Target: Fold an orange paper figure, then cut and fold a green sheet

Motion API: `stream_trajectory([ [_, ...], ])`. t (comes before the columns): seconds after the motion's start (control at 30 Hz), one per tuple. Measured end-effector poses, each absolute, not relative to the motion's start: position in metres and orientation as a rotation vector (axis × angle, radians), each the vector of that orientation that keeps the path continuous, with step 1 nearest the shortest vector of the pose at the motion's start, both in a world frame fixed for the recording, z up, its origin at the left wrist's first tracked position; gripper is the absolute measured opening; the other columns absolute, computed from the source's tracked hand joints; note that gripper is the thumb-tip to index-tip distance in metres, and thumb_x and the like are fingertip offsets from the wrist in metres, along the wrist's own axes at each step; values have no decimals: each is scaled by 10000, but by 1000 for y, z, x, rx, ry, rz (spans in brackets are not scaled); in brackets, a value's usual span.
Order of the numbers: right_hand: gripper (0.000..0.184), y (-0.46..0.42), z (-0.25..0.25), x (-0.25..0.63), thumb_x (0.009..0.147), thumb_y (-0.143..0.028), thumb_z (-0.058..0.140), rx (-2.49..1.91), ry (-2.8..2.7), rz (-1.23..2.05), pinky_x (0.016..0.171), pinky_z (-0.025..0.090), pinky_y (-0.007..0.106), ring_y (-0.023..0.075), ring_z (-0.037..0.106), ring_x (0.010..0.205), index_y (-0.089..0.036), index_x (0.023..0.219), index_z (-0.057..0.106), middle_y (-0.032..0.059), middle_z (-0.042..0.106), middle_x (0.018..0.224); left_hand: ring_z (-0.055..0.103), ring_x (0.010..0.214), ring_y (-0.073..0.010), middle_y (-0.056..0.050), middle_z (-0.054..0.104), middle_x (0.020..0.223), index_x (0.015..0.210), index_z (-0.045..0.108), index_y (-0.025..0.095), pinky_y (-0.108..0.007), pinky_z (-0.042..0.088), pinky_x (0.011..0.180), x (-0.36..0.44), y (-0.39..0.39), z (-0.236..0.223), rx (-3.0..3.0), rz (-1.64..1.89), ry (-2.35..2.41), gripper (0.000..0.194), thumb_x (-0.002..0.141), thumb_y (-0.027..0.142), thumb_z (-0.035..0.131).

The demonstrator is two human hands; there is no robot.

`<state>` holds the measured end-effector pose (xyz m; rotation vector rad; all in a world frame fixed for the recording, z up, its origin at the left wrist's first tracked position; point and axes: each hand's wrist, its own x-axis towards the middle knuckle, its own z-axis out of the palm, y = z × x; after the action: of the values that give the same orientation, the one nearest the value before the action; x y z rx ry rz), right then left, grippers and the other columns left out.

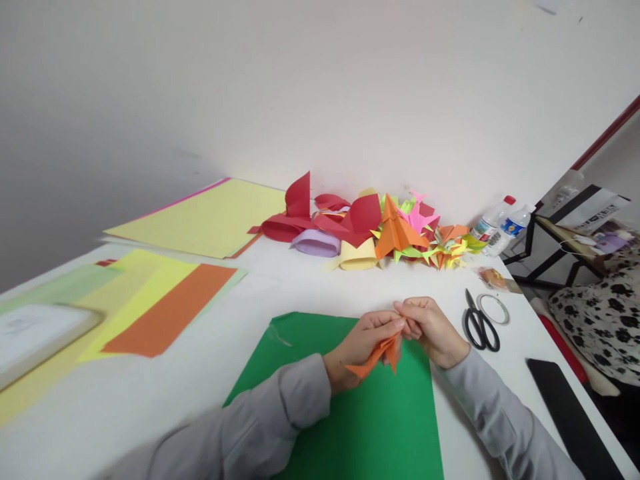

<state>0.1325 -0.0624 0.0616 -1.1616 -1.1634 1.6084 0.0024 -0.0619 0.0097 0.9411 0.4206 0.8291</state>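
Observation:
Both hands meet above a green sheet (370,427) that lies on the white table. My left hand (363,340) is closed around a folded orange paper figure (377,357), whose pointed ends stick out below the fingers. With thumb and fingers pinched together, my right hand (433,327) grips the upper tip of the same orange figure. The fingertips of the two hands are close together, and part of the paper is hidden between them.
Folded paper figures (397,230) and red paper shapes (360,220) pile up along the wall. Coloured sheets (170,310) and a white box (40,337) lie left. Scissors (481,327), a tape roll (493,309), bottles (510,230) and a black strip (570,413) are right.

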Motion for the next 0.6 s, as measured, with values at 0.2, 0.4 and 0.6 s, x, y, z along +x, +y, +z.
stream_trajectory([
  [0.2,630,-58,65,141,774,-614,593,-1108,-1215,1628,430,225,257,84,377,354,-201,333,412,-45,331,299,418,318,-93,47,494,378,705,611,148,-235,265,391,2,-63,7,909,808,399,384,714,516,718],
  [0.4,570,-59,62,142,728,-568,667,-1219,-1385,1677,395,156,256,50,286,312,-180,354,482,-52,363,291,435,319,-100,28,511,378,683,610,137,-234,269,382,1,-64,11,907,777,394,381,719,503,711],
  [0.6,473,-61,65,139,655,-516,718,-1271,-1321,1748,373,123,248,33,227,274,-163,393,542,-80,322,257,336,287,-71,58,434,331,682,617,135,-235,327,390,1,-63,12,766,695,283,277,732,391,710],
])
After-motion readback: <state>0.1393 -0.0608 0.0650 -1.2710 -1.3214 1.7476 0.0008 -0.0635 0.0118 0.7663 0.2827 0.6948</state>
